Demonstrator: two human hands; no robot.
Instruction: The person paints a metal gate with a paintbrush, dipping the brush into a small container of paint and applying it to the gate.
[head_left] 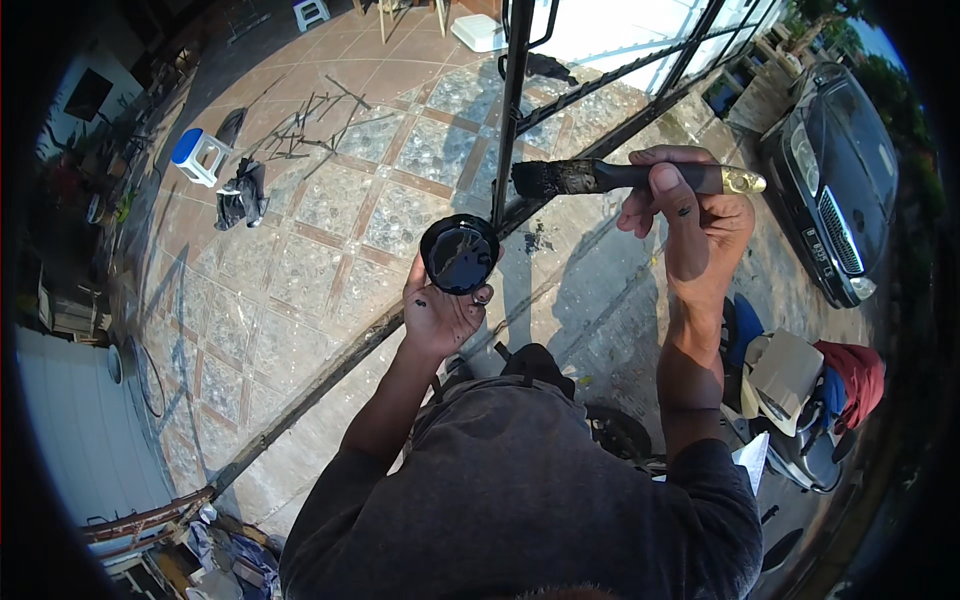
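The left hand (pixel 442 318) wraps a black pot (pixel 428 250) with dark liquid (pixel 462 262) left in it, the right hand (pixel 705 215) pinching a wet-looking brush (pixel 618 177) beside the metal post (pixel 517 80), whose finished share I cannot tell.

- Left hand (pixel 440 318) and right hand (pixel 698 205): 2 total.
- Paintbrush (pixel 625 178): 1.
- Round paint container (pixel 460 255): 1.
- Blue-and-white stools (pixel 199 157): 2, both inside the gate-side edge of the tiled floor (pixel 265 275).
- Car (pixel 835 180): 1.
- Motorcycle (pixel 818 462): at least 1, partly hidden.
- Thin dark sticks (pixel 305 135): several, overlapping; exact count not readable.
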